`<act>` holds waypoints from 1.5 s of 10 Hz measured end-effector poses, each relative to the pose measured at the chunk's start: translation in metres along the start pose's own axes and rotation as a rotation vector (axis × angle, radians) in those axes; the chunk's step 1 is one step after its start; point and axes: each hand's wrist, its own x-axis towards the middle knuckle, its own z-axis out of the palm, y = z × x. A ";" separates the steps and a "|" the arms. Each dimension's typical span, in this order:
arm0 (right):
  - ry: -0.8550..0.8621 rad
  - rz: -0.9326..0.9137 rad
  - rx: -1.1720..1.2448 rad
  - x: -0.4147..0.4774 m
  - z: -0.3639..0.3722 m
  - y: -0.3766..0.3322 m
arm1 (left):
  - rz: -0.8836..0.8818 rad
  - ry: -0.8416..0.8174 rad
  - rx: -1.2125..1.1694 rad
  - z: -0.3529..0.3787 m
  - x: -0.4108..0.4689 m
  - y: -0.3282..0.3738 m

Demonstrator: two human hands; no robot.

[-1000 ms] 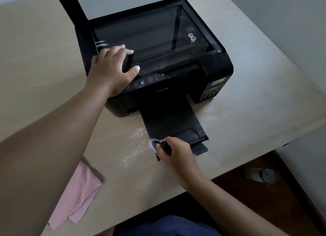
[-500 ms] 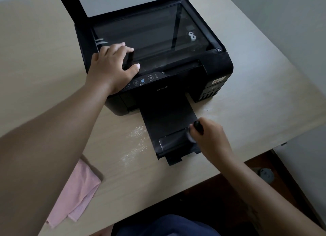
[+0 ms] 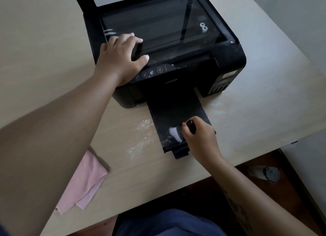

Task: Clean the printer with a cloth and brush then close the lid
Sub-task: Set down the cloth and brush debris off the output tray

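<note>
A black printer stands on the pale wooden table with its scanner lid raised and the glass exposed. Its output tray is pulled out toward me. My left hand lies flat on the printer's front left corner, fingers spread over the edge of the glass. My right hand grips a small black-handled brush whose white bristles touch the near end of the tray. A pink cloth lies on the table at lower left, partly hidden by my left forearm.
White dust is scattered on the table left of the tray, and a fainter patch lies right of it. The table's front edge runs just below the tray. A grey bottle stands on the floor at the right.
My right hand swept the brush from the tray's near left corner to its right side, then back toward the tray's middle. My left hand stayed on the printer.
</note>
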 end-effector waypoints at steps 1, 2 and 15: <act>-0.113 0.040 0.051 -0.002 0.002 0.000 | -0.003 -0.001 0.000 0.000 0.000 0.000; 0.003 0.061 0.056 -0.001 -0.001 0.002 | -0.002 0.000 0.003 0.001 0.000 -0.001; 0.159 -0.161 -0.327 0.021 -0.033 0.010 | -0.002 -0.003 -0.010 0.000 0.000 -0.002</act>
